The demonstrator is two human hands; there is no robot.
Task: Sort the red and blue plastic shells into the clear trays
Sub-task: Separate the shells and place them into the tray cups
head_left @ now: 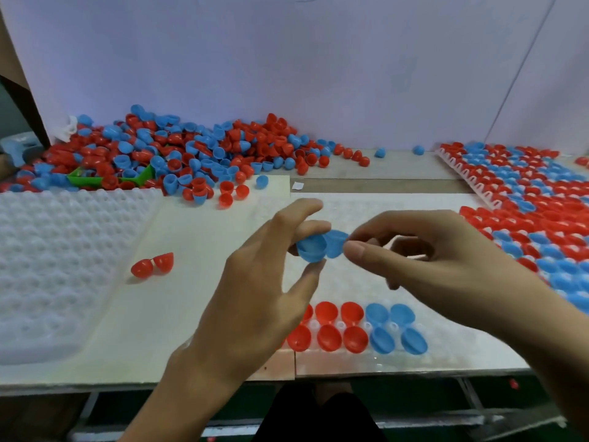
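Clear plastic: empty dimpled tray [47, 266], far left on the counter [178, 314].
Red and blue: loose heap of shells [178, 151], back left, with a green scoop [84, 180] partly buried in it.
Red: hinged shell pair [152, 265], lying alone on the counter beside the empty tray.
Left hand [255, 291]: raised over the centre tray, thumb and fingers [314, 229] pinching one half of a blue shell pair [320, 245].
Right hand [424, 253]: thumb and forefinger pinching the other half of the same pair.
Clear plastic: centre tray [357, 282], its near rows holding red shells at left and blue shells at right.
Red and blue: filled trays [526, 199], far right, stacked and overlapping.
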